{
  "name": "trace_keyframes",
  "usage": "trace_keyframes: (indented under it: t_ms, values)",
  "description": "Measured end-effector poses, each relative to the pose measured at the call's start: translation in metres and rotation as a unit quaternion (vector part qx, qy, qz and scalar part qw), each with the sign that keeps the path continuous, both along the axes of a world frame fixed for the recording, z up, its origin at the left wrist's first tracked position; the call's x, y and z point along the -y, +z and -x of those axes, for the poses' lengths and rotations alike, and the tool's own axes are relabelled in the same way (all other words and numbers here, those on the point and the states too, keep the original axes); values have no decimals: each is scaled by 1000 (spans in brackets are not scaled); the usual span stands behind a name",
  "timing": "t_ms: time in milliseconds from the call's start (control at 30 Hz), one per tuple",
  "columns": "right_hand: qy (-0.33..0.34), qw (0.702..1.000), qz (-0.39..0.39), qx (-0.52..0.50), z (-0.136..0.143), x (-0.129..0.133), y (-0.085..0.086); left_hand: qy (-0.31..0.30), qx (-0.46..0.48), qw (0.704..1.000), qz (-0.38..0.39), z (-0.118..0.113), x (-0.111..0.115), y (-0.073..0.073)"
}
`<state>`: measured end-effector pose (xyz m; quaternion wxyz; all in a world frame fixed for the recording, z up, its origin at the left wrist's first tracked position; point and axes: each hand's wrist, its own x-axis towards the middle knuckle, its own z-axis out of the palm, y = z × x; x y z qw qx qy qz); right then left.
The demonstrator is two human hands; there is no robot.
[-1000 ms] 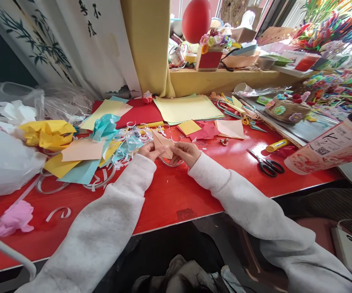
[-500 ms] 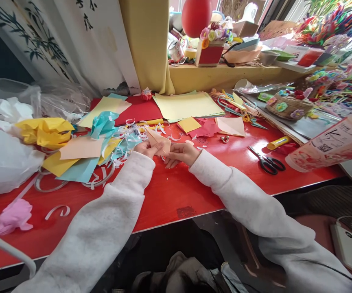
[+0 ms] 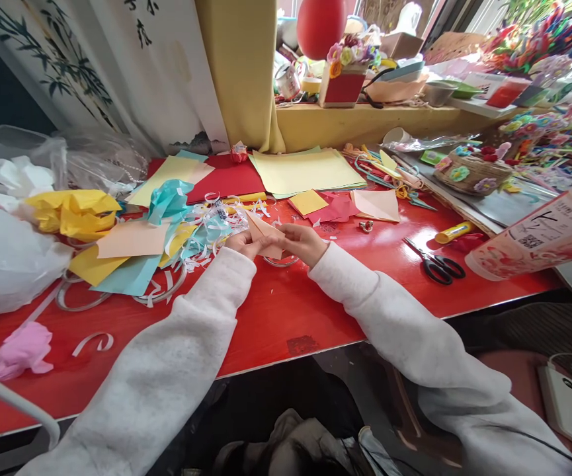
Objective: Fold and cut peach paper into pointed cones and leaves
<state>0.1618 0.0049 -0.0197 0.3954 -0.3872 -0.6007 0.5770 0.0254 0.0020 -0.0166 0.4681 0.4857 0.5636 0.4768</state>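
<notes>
Meanwhile, the folded paper [image 3: 264, 233] is pinched between the left hand [image 3: 244, 243] and the right hand [image 3: 304, 242], both closed on it just above the red table [image 3: 276, 311]. Compared with half a second earlier, the right hand's fingers have been drawn in from their flatter spread, and the paper has been shifted slightly toward the right hand. The scissors [image 3: 435, 263] and glue stick [image 3: 453, 232] have been left unmoved, well right of the paper. Behind them, a wicker basket [image 3: 471, 177] is filled with small flowers. Left of the paper, loose sheets and shreds [image 3: 201, 235] are heaped.
</notes>
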Motion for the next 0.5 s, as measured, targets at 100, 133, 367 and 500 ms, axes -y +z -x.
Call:
trace_keyframes:
  t_ms: [100, 133, 367, 500]
  values:
    - [-62, 996, -44, 47, -1, -1, -2, -12, 10, 1000, 6, -3, 2, -1]
    - [-70, 994, -53, 59, -1, -1, -3, -12, 13, 1000, 7, -2, 1, -2]
    - [-31, 996, 78, -26, -1, 1, 4, 14, 82, 996, -29, 3, -11, -12]
    - [-35, 998, 60, -4, -7, -1, 11, 19, 93, 995, -40, 6, -15, -12]
